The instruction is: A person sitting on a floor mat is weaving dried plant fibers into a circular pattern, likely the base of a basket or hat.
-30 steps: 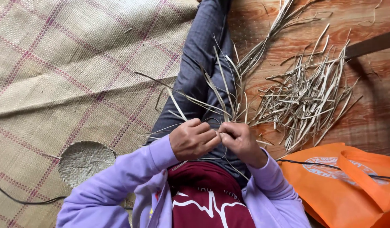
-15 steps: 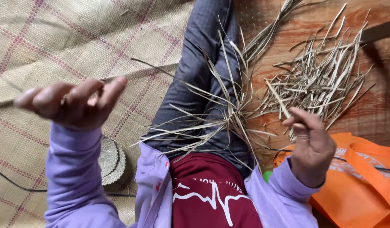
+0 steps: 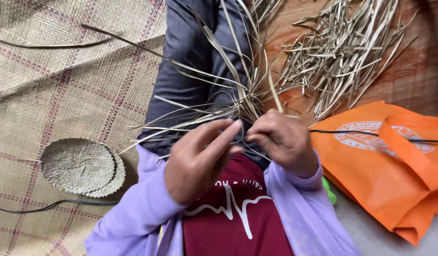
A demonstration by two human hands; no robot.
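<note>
Both hands have come back together over my lap: left hand (image 3: pixel 200 159) loosely open beside the strips (image 3: pixel 228 102), right hand (image 3: pixel 280 140) pinching one (orange bag (image 3: pixel 394 166) lies at my right).

Woven discs (image 3: pixel 79 166) left, bag (image 3: pixel 394 156) right — strips (image 3: pixel 342 52) ahead.
</note>
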